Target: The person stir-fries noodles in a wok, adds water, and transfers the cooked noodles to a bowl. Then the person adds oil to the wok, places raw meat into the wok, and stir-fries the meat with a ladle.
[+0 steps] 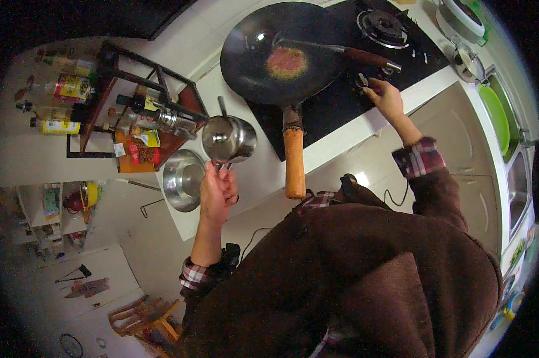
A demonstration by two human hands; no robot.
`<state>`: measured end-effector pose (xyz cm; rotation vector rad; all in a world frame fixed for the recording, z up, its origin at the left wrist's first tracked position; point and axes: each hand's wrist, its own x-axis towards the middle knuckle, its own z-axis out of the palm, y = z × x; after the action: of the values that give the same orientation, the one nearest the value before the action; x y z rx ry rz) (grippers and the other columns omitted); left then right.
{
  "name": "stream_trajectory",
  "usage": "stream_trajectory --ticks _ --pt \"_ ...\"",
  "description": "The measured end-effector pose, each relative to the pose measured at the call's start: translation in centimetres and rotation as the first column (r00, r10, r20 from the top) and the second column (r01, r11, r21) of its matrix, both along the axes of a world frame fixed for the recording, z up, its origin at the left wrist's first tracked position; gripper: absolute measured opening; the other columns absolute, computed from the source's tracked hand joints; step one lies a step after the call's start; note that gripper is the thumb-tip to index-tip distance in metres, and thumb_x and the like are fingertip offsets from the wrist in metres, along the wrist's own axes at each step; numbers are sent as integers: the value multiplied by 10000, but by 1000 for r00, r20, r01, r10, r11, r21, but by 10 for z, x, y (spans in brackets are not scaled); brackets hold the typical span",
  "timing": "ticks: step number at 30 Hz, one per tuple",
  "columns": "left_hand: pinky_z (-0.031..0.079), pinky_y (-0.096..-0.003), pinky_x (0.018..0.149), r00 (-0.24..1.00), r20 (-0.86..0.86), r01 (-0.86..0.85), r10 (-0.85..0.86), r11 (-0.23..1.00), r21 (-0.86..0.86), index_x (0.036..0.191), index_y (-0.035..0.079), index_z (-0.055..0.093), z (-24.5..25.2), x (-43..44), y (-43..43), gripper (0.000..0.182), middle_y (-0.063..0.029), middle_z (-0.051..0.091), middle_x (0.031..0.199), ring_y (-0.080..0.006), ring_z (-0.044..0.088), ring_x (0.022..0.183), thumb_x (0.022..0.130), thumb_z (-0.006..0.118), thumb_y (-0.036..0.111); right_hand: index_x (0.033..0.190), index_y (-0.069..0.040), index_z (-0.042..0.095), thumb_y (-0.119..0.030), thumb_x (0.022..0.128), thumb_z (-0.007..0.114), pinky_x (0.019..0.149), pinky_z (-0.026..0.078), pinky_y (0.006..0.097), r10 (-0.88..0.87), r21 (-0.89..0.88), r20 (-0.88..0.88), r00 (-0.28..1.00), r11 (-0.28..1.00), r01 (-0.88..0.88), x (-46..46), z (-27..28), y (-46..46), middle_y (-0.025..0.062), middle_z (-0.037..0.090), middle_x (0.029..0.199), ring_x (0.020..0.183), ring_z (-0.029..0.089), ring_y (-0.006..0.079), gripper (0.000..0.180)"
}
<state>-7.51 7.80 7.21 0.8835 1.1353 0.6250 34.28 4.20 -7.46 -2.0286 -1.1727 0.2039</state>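
My left hand [219,190] holds the handle of a small stainless steel pot [240,138], above the counter beside a metal bowl [175,179]. A thin dark handle sticks up at the pot's far rim. My right hand [383,96] has its fingers on a control knob [362,80] at the front of the black gas cooktop. A black wok [247,58] with a wooden handle [295,161] sits on the left side of the cooktop. Pinkish minced food [287,61] lies in its middle. A spatula with a brown handle [368,58] rests across the wok's right rim.
A dark-framed rack [162,74] with bottles, jars and packets stands at the left. At the right of the cooktop is a second burner [382,27], with a lidded pot [468,62], a green basin [494,118] and a sink [518,188] along the side counter. A wooden chair [144,317] stands behind at lower left.
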Motion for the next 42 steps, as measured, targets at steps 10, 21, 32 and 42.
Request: stream_trajectory --ticks 10,21,32,42 --pt "174 -193 402 965 29 254 -259 960 119 831 101 412 -10 21 -21 366 32 340 574 -36 240 459 933 310 437 1048 9 603 -294 809 632 601 438 217 531 282 -466 707 847 -450 -126 140 -7 9 588 704 645 506 55 387" --pt "218 -209 437 913 64 374 -402 892 255 906 33 460 -24 -5 -28 249 37 310 557 -49 275 490 934 381 268 953 -36 623 -207 839 613 549 410 175 713 283 -407 570 692 -664 -169 174 -18 -38 552 663 611 488 13 205" --pt "224 -199 447 911 140 362 -387 916 175 1002 41 439 -31 -10 -25 150 35 362 616 -45 291 520 917 403 159 855 -24 650 -66 774 618 524 448 286 688 450 214 694 561 -695 -174 185 -37 109 606 705 596 586 219 97" --pt "242 -194 439 925 43 354 -377 899 259 972 40 460 -23 -4 -23 146 30 417 626 -35 336 512 914 440 172 842 -10 651 -76 785 617 496 443 245 604 460 216 767 630 -626 -173 174 -40 79 620 687 576 592 165 94"
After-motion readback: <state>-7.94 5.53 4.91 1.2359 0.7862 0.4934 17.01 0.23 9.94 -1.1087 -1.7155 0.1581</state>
